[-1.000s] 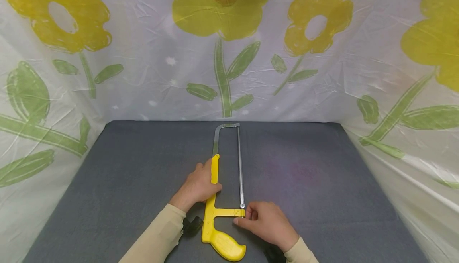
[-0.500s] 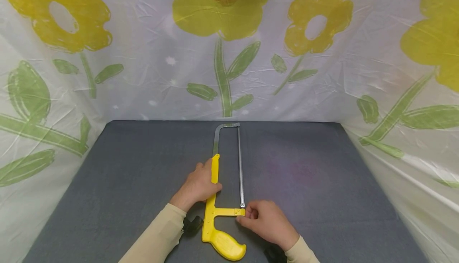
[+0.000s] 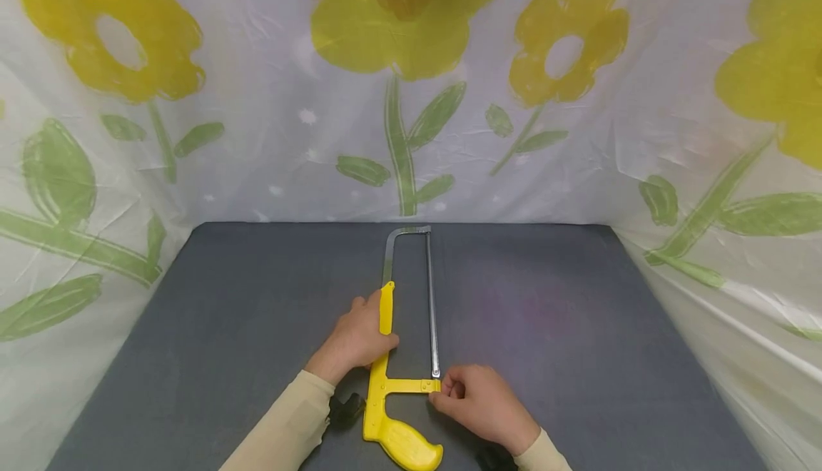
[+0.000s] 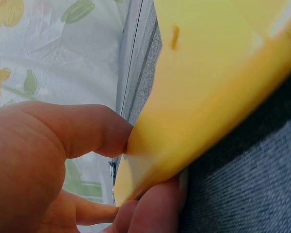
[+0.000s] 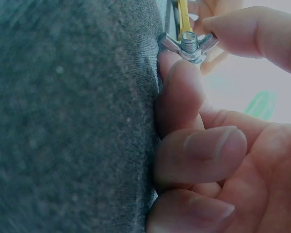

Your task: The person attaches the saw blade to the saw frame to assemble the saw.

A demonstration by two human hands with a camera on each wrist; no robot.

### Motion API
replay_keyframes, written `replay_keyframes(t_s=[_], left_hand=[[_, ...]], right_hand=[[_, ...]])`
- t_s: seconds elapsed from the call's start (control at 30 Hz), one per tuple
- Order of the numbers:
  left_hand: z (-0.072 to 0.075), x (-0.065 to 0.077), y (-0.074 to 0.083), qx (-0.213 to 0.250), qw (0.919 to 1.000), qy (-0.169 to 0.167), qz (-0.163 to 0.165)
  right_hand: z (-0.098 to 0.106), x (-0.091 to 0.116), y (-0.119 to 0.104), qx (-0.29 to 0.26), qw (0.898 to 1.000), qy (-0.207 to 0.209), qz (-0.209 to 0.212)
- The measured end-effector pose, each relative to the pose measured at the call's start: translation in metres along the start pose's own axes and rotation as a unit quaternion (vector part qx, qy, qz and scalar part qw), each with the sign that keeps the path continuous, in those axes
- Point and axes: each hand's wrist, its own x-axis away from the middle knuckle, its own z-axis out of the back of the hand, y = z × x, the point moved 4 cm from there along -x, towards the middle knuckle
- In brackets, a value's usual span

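A hacksaw with a yellow frame (image 3: 409, 445) and a silver front bow lies on the table, its bow toward the far edge. My left hand (image 3: 357, 333) grips the yellow back of the frame; in the left wrist view, thumb and fingers hold the yellow metal (image 4: 199, 97) from both sides. The blade (image 3: 432, 314) runs along the right side. At its near end, my right hand (image 3: 483, 401) holds a silver wing nut (image 5: 200, 54) on a threaded bolt (image 5: 189, 42). The thumb touches one wing and a curled finger lies against the other side.
Dark grey cloth covers the table (image 3: 565, 357). A white curtain (image 3: 270, 135) with yellow flowers hangs behind and at both sides. Black wrist gear shows under each forearm.
My right thumb has shifted slightly up and to the right at the wing nut. The left hand keeps its grip on the frame. The head view has tilted a little.
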Motion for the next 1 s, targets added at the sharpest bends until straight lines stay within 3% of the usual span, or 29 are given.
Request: replay_keyframes(t_s=[1.0], left_hand=[[-0.0031,-0.0034,-0.003,0.0,1.0,-0.003,0.002]], right_hand=[[0.0061,0.0014,0.0035,-0.014,0.999,-0.013,0.04]])
